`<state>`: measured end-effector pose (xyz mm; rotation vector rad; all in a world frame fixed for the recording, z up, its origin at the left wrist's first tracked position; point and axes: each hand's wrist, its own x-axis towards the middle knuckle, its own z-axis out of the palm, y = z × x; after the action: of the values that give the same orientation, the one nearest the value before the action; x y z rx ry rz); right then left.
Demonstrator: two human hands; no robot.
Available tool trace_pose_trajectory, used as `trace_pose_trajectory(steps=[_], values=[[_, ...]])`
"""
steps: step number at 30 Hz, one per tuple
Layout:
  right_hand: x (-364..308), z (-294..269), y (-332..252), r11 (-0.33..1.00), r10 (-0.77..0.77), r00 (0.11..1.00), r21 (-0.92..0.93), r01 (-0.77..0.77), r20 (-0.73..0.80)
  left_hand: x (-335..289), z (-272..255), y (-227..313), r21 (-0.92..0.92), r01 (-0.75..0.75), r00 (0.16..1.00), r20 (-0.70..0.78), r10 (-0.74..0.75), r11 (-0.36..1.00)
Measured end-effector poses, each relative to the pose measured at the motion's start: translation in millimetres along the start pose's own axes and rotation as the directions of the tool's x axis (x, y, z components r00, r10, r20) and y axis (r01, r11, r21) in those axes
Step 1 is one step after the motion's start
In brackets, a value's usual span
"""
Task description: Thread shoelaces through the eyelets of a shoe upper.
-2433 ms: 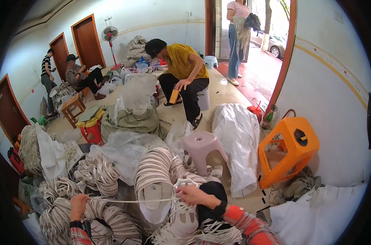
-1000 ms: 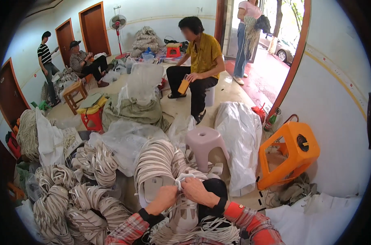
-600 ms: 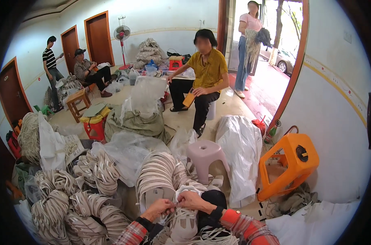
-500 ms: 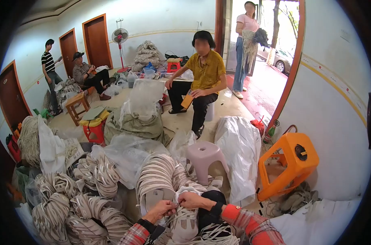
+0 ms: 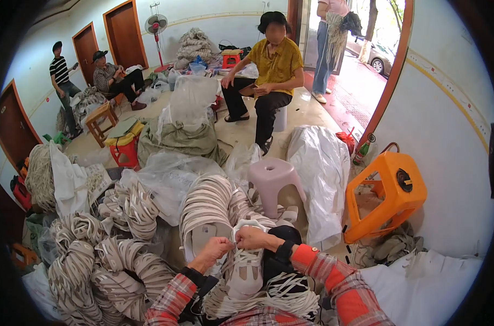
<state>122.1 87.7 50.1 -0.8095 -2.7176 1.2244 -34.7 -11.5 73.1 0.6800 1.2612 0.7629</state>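
A light beige shoe upper (image 5: 243, 278) lies toe toward me at my lap, with pale laces crossed over its front. At its top my left hand (image 5: 216, 251) is closed in a pinch on a shoelace, on the left side of the opening. My right hand (image 5: 253, 238) is closed too, its fingertips on the lace close to the left ones; the thin end between them is mostly hidden. A loose bunch of flat pale shoelaces (image 5: 290, 296) lies across my lap below the shoe upper. Just beyond my hands stands a curved stack of nested shoe uppers (image 5: 206, 204).
More bundled uppers (image 5: 124, 266) pile up at left. Ahead stand a pinkish stool (image 5: 274, 176) and a white sack (image 5: 318, 179); an orange stool (image 5: 385, 190) is at right. A seated person in yellow (image 5: 274, 60) faces me; others are farther back, one by the doorway.
The view has tilted down, showing more of my lap and the laces. My hands stay together at the shoe's top. The seated person's orange object has turned or lowered.
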Motion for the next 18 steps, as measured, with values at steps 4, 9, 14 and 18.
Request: trace_pose_trajectory(steps=[4, 9, 14, 18], values=[[-1.9, -2.7, -7.0, 0.998, -0.023, 0.999, -0.051, 0.024, 0.029, -4.0, 7.0, -8.9, 0.204, -0.227, 0.968, -0.059, 0.244, 0.952], [-2.4, -12.4, -16.8, 0.995, 0.091, 0.988, -0.039, -0.087, 0.121, -6.9, 5.8, -9.0, 0.189, -0.156, 0.982, -0.077, 0.173, 0.97], [-3.4, -2.2, -15.9, 0.996, 0.072, 0.997, -0.061, -0.071, 0.015, -2.0, -13.4, -25.6, -0.016, -0.084, 0.996, -0.023, 0.083, 0.996], [-5.2, -4.2, -11.8, 1.0, 0.031, 0.999, 0.002, -0.031, 0.037, -0.4, -9.5, -31.7, -0.089, -0.073, 0.997, -0.028, 0.071, 0.993]])
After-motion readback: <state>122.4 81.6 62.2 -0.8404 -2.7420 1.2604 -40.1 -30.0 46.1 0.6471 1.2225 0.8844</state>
